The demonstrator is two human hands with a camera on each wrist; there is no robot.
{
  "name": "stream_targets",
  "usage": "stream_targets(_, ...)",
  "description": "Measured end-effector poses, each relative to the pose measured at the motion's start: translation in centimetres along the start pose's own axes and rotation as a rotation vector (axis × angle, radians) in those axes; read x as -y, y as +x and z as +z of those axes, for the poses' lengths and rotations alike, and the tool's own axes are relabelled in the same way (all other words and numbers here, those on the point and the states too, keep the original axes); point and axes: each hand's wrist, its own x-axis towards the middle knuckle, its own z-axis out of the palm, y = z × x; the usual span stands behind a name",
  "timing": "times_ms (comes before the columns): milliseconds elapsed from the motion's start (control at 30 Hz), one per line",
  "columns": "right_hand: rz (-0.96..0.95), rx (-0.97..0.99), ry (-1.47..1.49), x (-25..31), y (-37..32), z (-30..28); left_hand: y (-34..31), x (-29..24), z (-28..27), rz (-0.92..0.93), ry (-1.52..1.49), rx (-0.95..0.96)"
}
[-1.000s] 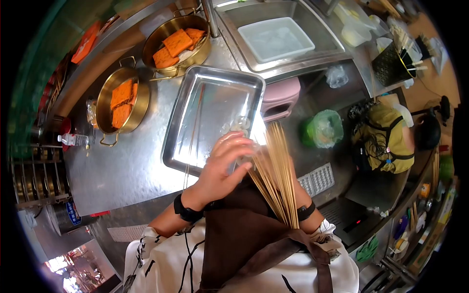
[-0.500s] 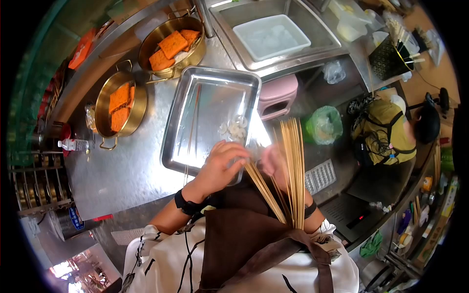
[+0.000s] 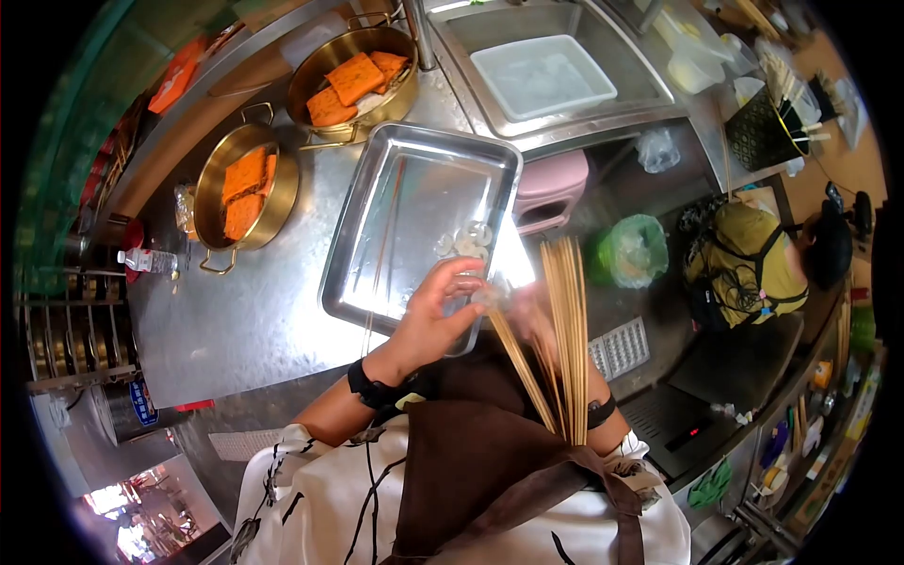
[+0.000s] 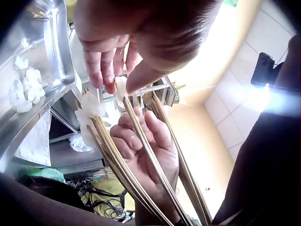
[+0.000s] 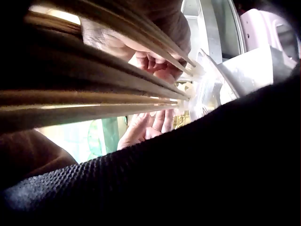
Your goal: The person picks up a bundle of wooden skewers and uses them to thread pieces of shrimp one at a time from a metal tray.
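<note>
My left hand [image 3: 438,303] pinches a translucent white food piece [image 4: 121,87] between thumb and fingers at the tip of one thin group of bamboo skewers [image 4: 146,141]. Another white piece [image 4: 89,113] sits on the tips of a neighbouring group. Below, my right hand [image 4: 155,157] holds the skewers from behind, palm turned up and fingers bent; it is blurred and partly hidden by them in the head view. The main bundle of skewers [image 3: 565,330] stands upright, leaning against the brown apron. More white pieces [image 3: 466,240] lie in the steel tray [image 3: 356,202].
Two brass pans [image 3: 287,202] with orange slabs stand on the steel counter [image 3: 235,320] at left. A white tub [image 3: 546,75] is in the sink at the back. To the right are a pink stool [image 3: 556,184], a green-lined bin [image 3: 633,252] and a yellow-green backpack [image 3: 749,250].
A thin group of skewers now stands apart, left of the main bundle. A white piece shows at my left fingertips. The head view has shifted slightly.
</note>
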Motion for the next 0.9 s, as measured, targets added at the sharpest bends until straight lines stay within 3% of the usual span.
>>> stream_targets(33,0.072,-0.008,-0.277,0.1,0.4,-0.1,0.0,0.0,0.0,0.001,-0.032,-0.007)
stream_targets(67,0.147,-0.069,-0.266,0.3,-0.1,0.1,0.1,0.0,0.1,0.002,-0.031,-0.006)
stream_targets(133,-0.051,-0.011,-0.464,2.3,-0.8,2.2,0.1,-0.1,0.1,0.003,0.053,0.017)
stream_targets(233,-0.166,-0.018,-0.506,3.4,-1.1,2.9,0.2,0.8,-0.1,0.007,0.037,0.031)
stream_targets(400,-0.175,-0.079,-0.553,3.7,-1.5,3.0,0.3,1.1,-0.2,-0.026,-0.006,0.047)
stream_targets(467,-0.214,-0.192,-0.134,2.7,-1.6,2.2,0.6,1.2,-0.6,0.147,0.098,-0.103)
stream_targets(567,-0.26,-0.224,-0.412,4.1,-2.1,2.5,1.6,0.1,-1.5,0.183,0.233,-0.071)
stream_targets(600,-0.245,-0.165,-0.501,4.1,-2.1,2.1,2.1,0.4,-1.7,0.131,0.21,-0.06)
stream_targets(633,-0.138,-0.113,-0.316,4.8,-2.5,2.6,2.8,0.5,-2.1,0.024,0.193,-0.014)
stream_targets(700,-0.163,-0.079,-0.346,5.0,-2.4,3.2,3.4,1.2,-2.3,-0.081,0.176,0.044)
stream_targets(733,-0.196,-0.071,-0.381,5.0,-2.4,3.4,3.9,2.2,-2.1,-0.345,0.117,0.121)
stream_targets(767,-0.097,-0.062,-0.356,5.3,-2.8,3.7,4.5,2.8,-1.7,-0.608,0.064,0.208)
stream_targets(800,-0.147,-0.038,-0.252,4.6,-2.6,4.0,4.1,2.8,-1.1,-0.475,0.09,0.444)
stream_targets(867,-0.186,0.016,-0.259,4.4,-2.8,4.9,3.0,4.6,0.6,-0.175,-0.094,0.666)
stream_targets(900,-0.199,0.068,-0.276,4.5,-2.8,5.4,1.7,4.1,1.3,-0.471,-0.235,0.497)
